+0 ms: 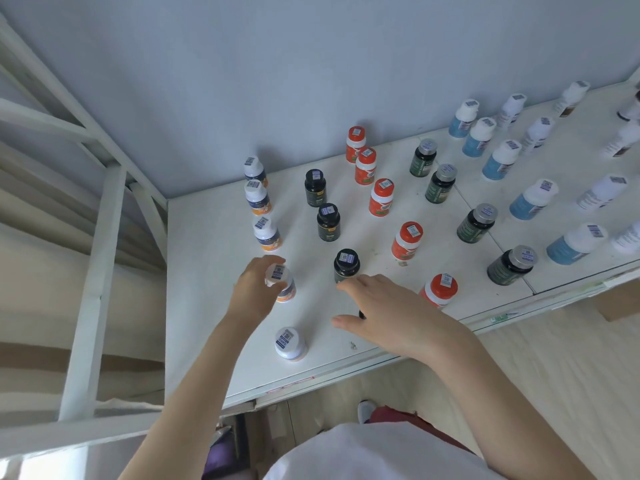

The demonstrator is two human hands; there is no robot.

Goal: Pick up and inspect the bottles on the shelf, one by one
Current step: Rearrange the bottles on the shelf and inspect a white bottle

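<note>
While reaching over the white shelf (207, 258) with both bare arms, grips the white-capped bottle (281, 284) with the left hand (254, 289). Curls the fingers (273, 264) round its cap, pinching it from both sides. Finds this bottle in the leftmost column, second from the front edge, with an orange band at its foot. Cannot tell whether its base rests on the shelf or hangs just clear.

Holds the right hand (388, 317) palm down near the front edge, fingers (349, 285) stretched forward and close together, thumb (341, 320) set apart. Covers a small dark thing (362, 314) under the palm, mostly hidden; cannot tell whether gripped or merely overhung. Has the fingertips at the foot of an upright black bottle (346, 265); cannot confirm contact.

Counts three like bottles upright behind the gripped one and a frontmost bottle (290, 342) before it. Records, going right, columns of black bottles, orange-capped bottles (407, 240), dark green bottles (476, 223) with silver caps, and blue-labelled bottles (498, 161), all upright, apart, each with a barcode sticker on its cap. Notes a white frame (93, 271) left of the shelf and a pale blue wall (311, 64) behind.
</note>
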